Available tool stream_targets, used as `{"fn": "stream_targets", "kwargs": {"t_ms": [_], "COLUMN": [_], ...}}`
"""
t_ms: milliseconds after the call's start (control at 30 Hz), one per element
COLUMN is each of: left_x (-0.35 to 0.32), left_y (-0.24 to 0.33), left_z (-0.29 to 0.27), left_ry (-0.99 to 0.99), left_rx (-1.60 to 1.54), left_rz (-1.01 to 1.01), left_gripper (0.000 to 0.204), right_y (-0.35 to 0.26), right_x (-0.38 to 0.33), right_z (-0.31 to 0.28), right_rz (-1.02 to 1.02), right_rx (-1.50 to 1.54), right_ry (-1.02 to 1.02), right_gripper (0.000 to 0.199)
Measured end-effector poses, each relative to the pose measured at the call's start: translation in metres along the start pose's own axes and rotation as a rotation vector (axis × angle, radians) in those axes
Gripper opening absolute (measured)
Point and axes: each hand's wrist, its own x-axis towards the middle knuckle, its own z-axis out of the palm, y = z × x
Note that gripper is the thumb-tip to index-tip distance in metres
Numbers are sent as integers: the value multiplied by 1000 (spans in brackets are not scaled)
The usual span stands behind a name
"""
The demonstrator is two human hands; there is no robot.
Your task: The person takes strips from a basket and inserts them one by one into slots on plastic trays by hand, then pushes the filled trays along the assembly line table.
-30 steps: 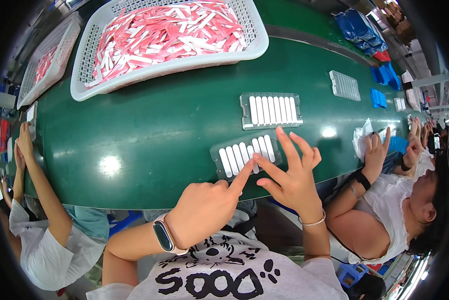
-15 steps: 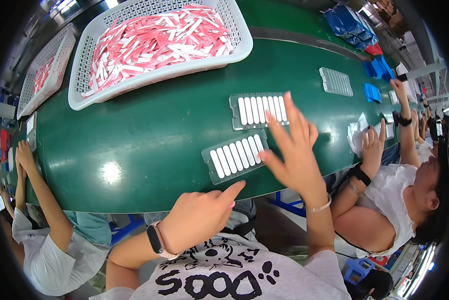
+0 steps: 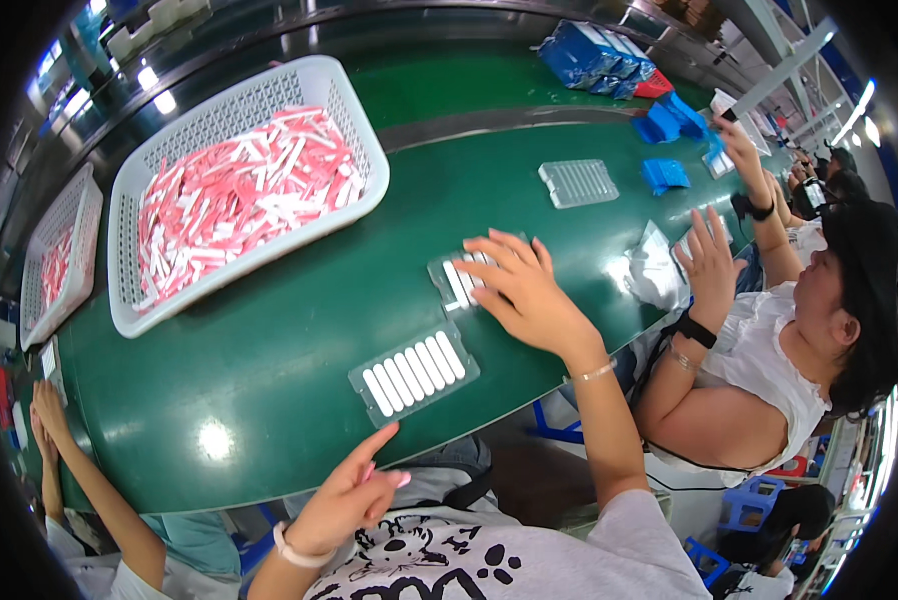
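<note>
Near tray (image 3: 371, 405) between hands (image 3: 344, 492), beside left fingertip (image 3: 393, 430).

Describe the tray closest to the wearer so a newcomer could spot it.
On the green table, find the white basket heaped with pink-and-white strips. Below and right of it lies a clear tray carrying a row of white sticks. Unlike the similar tray just beyond, partly covered by the right hand, its row is fully exposed.

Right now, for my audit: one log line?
left hand: index beside near tray | right hand: over far tray | near tray: white strips
</note>
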Motion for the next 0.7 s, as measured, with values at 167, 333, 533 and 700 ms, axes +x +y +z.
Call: {"fn": "stream_targets", "kwargs": {"t_ms": [167,333,533,700], "left_x": [-18,-19,-16,-8], "left_y": [-3,-9,7,13], "left_z": [-3,-9,-5,3], "left_ry": [64,159,132,92], "left_rx": [-107,-67,132,216], "left_rz": [-41,-16,152,182], "left_gripper": [65,66,72,68], "right_y": [-4,7,-37,-36], "right_x": [-37,-56,-87,-86], "right_z": [-8,-30,-23,-12], "right_rz": [9,31,10,58], "right_rx": [53,53,-1,-54], "right_ry": [-3,-55,-140,-76], "right_gripper": [30,35,63,65]}}
